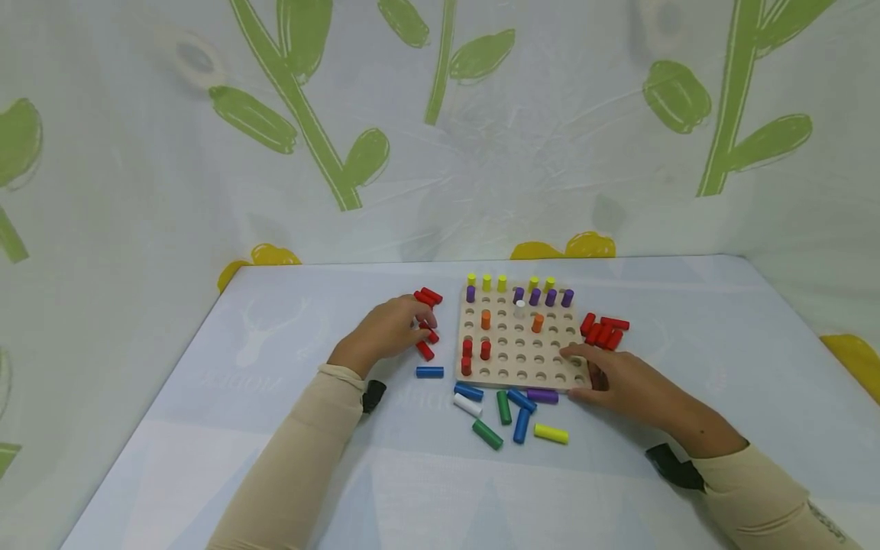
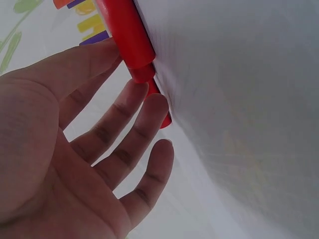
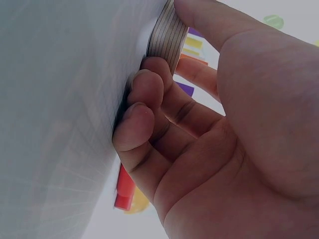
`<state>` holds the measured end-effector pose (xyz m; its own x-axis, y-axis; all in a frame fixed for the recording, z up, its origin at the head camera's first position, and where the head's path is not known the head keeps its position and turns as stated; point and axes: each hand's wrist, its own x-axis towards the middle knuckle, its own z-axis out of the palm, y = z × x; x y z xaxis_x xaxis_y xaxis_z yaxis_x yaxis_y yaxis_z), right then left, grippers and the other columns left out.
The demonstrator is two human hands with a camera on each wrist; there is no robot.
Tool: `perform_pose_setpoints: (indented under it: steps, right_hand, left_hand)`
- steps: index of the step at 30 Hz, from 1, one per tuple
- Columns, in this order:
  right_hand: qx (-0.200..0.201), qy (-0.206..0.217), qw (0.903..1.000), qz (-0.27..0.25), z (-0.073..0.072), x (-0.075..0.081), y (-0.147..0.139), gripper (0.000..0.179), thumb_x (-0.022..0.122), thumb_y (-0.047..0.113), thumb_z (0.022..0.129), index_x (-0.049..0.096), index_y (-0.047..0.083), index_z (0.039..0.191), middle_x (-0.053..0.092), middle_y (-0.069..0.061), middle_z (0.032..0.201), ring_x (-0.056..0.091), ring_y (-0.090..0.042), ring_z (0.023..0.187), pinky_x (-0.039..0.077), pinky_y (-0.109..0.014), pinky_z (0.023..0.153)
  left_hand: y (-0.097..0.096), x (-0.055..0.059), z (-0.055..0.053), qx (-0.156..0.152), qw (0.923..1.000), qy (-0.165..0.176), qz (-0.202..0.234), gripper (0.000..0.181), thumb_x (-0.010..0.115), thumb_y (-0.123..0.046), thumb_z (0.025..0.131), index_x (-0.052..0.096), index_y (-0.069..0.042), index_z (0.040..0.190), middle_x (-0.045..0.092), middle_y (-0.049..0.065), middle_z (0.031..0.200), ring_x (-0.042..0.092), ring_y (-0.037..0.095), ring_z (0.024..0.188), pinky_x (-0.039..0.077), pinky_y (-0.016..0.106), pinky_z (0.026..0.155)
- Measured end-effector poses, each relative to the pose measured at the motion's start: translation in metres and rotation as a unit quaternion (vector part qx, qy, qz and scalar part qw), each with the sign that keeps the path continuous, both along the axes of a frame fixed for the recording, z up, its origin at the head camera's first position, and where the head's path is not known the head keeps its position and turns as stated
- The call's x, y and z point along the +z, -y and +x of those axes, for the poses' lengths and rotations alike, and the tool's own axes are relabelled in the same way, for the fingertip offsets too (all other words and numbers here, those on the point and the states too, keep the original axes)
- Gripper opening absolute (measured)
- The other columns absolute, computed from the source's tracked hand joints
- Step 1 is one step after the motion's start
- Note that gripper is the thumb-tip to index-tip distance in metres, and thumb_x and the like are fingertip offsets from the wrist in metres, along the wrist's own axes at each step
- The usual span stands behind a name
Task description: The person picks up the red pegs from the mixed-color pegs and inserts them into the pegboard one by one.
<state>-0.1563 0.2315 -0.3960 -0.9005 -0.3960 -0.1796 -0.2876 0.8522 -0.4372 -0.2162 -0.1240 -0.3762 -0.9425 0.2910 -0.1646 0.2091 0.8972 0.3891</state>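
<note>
A wooden pegboard [image 1: 512, 376] lies on the table with several coloured pegs upright in its holes. My right hand [image 1: 622, 386] grips its near right corner, the thumb at the front edge and the index finger reaching over the top. The other fingers curl beside the board's layered edge [image 3: 167, 42] in the right wrist view. Left of the board, my left hand [image 1: 393, 327] is over loose red pegs, its fingers loosely bent around one red peg [image 1: 430, 333]. A nearer red peg [image 2: 127, 35] partly covers the thumb tip in the left wrist view, so contact is unclear.
Red pegs [image 1: 605, 334] lie right of the board. In front are blue [image 1: 521, 425], green [image 1: 487, 435], white [image 1: 467, 405], purple [image 1: 542, 396] and yellow [image 1: 551, 434] pegs. A patterned curtain [image 1: 536, 153] hangs behind the white table [image 1: 426, 496].
</note>
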Motion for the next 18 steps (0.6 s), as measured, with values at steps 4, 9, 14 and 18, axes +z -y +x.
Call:
perform_pose_setpoints:
  steps: [4,9,14,18]
  right_hand:
    - [0.003,-0.001,1.0000,-0.004,0.000,0.000,0.000,0.067,0.081,0.035,0.083,0.053,0.018,0.142,0.048,0.002,0.070,0.047,-0.012,0.069,0.039,-0.022,0.055]
    - [0.003,-0.001,1.0000,-0.003,0.000,-0.001,0.000,0.067,0.081,0.035,0.083,0.053,0.018,0.142,0.048,0.002,0.070,0.047,-0.012,0.069,0.039,-0.022,0.055]
    - [0.001,0.001,1.0000,-0.001,0.000,-0.001,0.000,0.067,0.081,0.035,0.083,0.053,0.019,0.143,0.049,0.002,0.070,0.048,-0.012,0.070,0.040,-0.022,0.055]
    - [-0.001,0.003,1.0000,0.000,0.000,-0.001,0.001,0.068,0.081,0.036,0.083,0.053,0.019,0.143,0.049,0.002,0.071,0.048,-0.013,0.070,0.040,-0.022,0.056]
  left_hand:
    - [-0.001,-0.001,0.000,-0.002,1.0000,-0.002,-0.006,0.015,0.072,-0.020,0.093,0.075,-0.018,0.107,0.067,0.001,0.107,0.058,0.019,0.100,0.054,0.033,0.088]
    - [-0.003,-0.002,0.001,0.001,0.9999,-0.002,-0.012,0.015,0.072,-0.020,0.093,0.076,-0.018,0.107,0.067,0.001,0.107,0.057,0.018,0.098,0.053,0.031,0.085]
    - [-0.007,-0.002,0.002,0.002,0.9998,0.006,-0.018,0.018,0.074,-0.022,0.092,0.076,-0.020,0.109,0.067,0.000,0.105,0.056,0.018,0.097,0.051,0.026,0.076]
    - [-0.010,-0.003,0.005,-0.001,0.9995,0.000,-0.031,0.022,0.075,-0.025,0.090,0.075,-0.021,0.111,0.067,0.000,0.108,0.056,0.018,0.098,0.052,0.026,0.076]
